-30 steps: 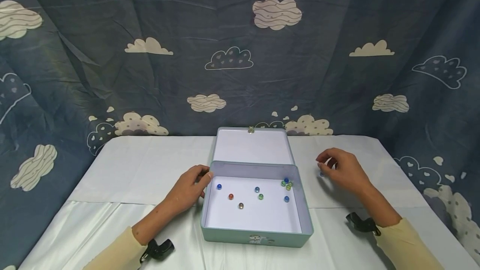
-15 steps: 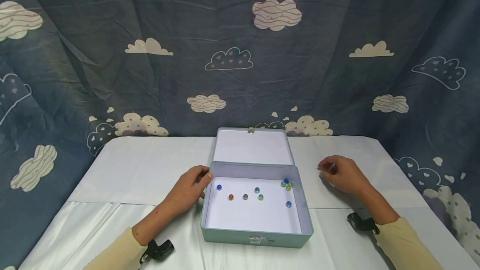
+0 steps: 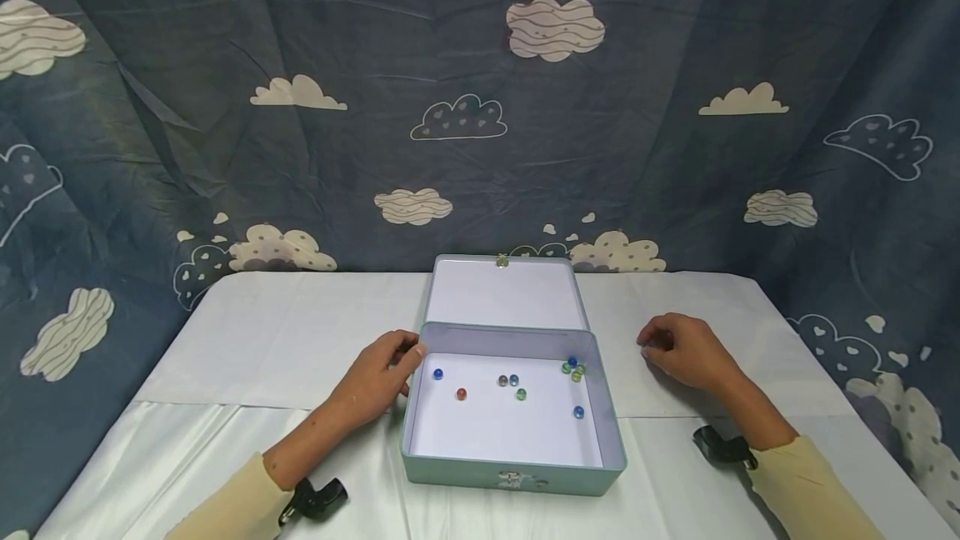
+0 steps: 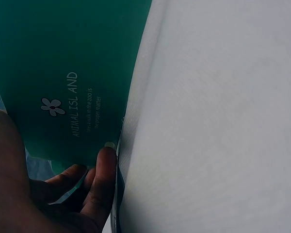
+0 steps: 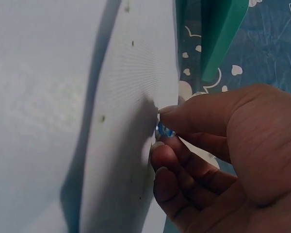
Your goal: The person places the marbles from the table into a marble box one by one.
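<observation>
An open green tin box (image 3: 517, 480) stands at the table's middle. My left hand (image 3: 382, 375) grips its left wall near the back corner; the left wrist view shows the fingers (image 4: 104, 170) at the green side printed with lettering. Inside lie several glass marbles: a red marble (image 3: 461, 394), a grey marble (image 3: 502, 381) beside a light blue one, a green marble (image 3: 521, 394), a blue marble (image 3: 578, 412) and a cluster at the back right. Right of the box, my right hand (image 3: 686, 348) pinches a blue-and-clear marble (image 5: 165, 129) at the table, hidden in the head view.
The tin's lid (image 3: 506, 294) lies folded back behind it. A white cloth (image 3: 300, 332) with a crease covers the table. A dark cloud-patterned curtain (image 3: 465, 173) hangs behind. Black wrist cameras sit on both forearms.
My right hand has come lower, over the marble on the table. In the tin, the grey marble rolled back and right beside the light blue one, and the right-hand blue marble rolled forward.
</observation>
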